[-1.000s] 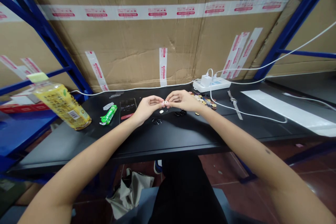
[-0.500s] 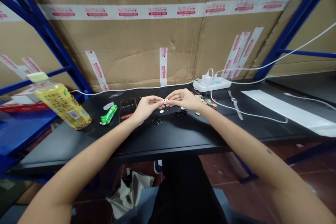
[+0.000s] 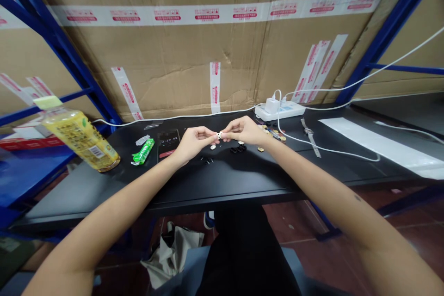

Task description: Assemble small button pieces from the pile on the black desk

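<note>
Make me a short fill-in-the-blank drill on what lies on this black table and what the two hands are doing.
1. The left hand and right hand pinch one small ____ button between their fingertips.
2. The bottle at the table's left end holds a ____ drink.
3. The green wrapper lies directly left of the ____, whose screen shows digits.
4. The power strip at the table's far edge is ____ in colour.

Missing words: white; yellow; phone; white
</note>
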Action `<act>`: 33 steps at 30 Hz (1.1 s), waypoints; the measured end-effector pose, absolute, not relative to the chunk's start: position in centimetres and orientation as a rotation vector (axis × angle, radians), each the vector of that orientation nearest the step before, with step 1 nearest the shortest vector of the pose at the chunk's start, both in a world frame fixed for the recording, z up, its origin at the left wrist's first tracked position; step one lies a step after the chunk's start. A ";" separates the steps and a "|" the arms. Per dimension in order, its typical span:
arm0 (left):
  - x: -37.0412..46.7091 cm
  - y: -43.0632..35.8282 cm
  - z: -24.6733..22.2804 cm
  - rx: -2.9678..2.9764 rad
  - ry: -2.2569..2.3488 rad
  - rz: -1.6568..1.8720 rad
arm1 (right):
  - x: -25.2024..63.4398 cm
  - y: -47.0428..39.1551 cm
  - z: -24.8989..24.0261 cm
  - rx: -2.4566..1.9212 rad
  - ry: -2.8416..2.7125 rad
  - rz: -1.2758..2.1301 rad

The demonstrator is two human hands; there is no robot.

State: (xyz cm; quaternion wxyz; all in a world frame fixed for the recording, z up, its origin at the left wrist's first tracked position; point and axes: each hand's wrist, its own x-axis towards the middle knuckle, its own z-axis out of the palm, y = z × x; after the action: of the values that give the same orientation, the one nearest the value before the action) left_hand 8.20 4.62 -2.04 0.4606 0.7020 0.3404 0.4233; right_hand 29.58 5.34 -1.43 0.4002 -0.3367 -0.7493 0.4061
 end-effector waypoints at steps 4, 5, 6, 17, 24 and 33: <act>8.2 4.5 -2.0 1.730 0.840 1.045 | 29.6 5.4 -1.7 -0.817 -1.886 1.031; 8.2 4.4 -1.9 1.733 0.839 1.043 | 29.6 5.4 -1.7 -0.813 -1.887 1.034; 8.3 4.3 -1.9 1.738 0.839 1.040 | 29.6 5.4 -1.7 -0.811 -1.887 1.037; 8.2 4.6 -1.9 1.774 0.837 1.049 | 29.4 5.1 -1.4 -0.805 -1.908 1.023; 8.2 5.1 -2.1 1.762 0.875 1.101 | 29.2 5.4 -1.5 -0.805 -1.937 0.877; 7.3 6.6 -2.5 2.068 1.114 1.184 | 31.0 6.3 -1.9 -1.075 -2.186 0.018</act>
State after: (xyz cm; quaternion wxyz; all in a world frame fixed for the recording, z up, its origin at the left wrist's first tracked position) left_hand 7.29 6.60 -2.48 0.2527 0.7605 0.4099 0.4356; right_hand 30.96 6.32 -1.85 0.3455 -0.4142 -0.8421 0.0070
